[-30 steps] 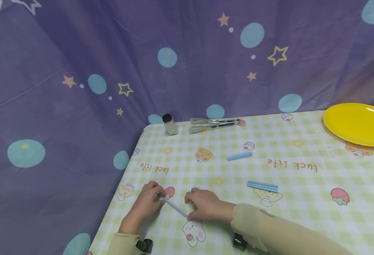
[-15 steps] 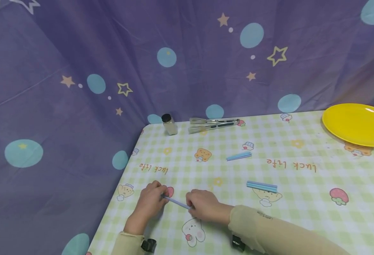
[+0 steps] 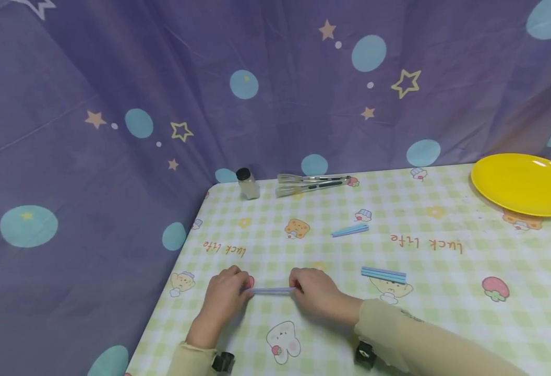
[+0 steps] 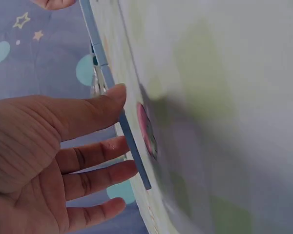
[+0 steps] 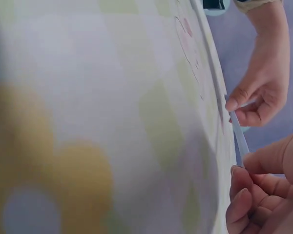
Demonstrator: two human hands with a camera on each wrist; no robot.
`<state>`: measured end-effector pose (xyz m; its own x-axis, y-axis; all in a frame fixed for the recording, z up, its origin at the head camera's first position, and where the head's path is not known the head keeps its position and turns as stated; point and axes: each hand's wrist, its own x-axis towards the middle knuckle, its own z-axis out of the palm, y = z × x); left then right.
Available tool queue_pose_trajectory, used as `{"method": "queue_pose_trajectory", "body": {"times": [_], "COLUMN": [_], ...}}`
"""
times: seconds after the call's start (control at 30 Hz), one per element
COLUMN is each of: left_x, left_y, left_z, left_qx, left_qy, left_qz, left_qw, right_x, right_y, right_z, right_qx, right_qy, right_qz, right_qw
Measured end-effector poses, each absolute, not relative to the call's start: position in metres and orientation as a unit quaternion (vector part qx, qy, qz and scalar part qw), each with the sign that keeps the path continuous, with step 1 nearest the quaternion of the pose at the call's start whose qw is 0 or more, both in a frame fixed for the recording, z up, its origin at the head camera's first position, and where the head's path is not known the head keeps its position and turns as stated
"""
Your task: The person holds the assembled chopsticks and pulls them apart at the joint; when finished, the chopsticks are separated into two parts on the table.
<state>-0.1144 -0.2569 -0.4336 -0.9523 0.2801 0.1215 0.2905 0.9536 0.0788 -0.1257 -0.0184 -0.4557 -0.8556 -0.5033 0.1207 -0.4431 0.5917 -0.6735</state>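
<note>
A thin pale-blue stick [image 3: 272,291] lies level between my two hands, just above the tablecloth. My left hand [image 3: 226,296] pinches it near its left end. In the left wrist view the thumb [image 4: 105,109] presses on the stick [image 4: 134,151], whose end sticks out past the fingers; a seam crosses it farther up. My right hand [image 3: 320,292] pinches the other end between thumb and curled fingers, seen in the right wrist view [image 5: 263,183]. That end is hidden in the grip. Several blue sticks [image 3: 383,275] lie side by side to the right, and another small group [image 3: 350,230] lies farther back.
Along the back edge stand a black-capped jar [image 3: 248,184] and metal tongs [image 3: 310,185]. A yellow plate [image 3: 524,185] sits at the back right. The checked tablecloth [image 3: 449,324] covers the table, with a purple curtain [image 3: 275,120] behind and at the left.
My right hand closes on the stick's free end and moves away and to the right. The stick turns from slanting to nearly straight across. My left hand keeps its hold.
</note>
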Motion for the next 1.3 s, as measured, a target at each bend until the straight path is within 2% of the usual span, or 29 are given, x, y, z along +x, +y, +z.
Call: {"method": "queue_pose_trajectory", "body": {"times": [0.3,0.77,1.3], "left_x": [-0.12,-0.131,-0.148], "left_y": [-0.235,-0.2,-0.162], "left_z": [-0.429,-0.423,-0.431], "left_qx": [-0.178,-0.201,-0.236], "left_qy": [-0.978,-0.962,-0.9], "left_qz": [-0.097,-0.182,-0.363], "left_qw": [0.054,0.024,-0.047], "right_x": [-0.132,-0.138,-0.137], "right_y": [0.012,0.062,0.111], "right_z": [-0.448,-0.435,-0.426], "right_qx": [-0.247,-0.228,-0.185], "right_qy": [0.889,0.887,0.892], "right_qz": [-0.386,-0.4,-0.41], "right_qw": [0.008,-0.034,-0.042]}}
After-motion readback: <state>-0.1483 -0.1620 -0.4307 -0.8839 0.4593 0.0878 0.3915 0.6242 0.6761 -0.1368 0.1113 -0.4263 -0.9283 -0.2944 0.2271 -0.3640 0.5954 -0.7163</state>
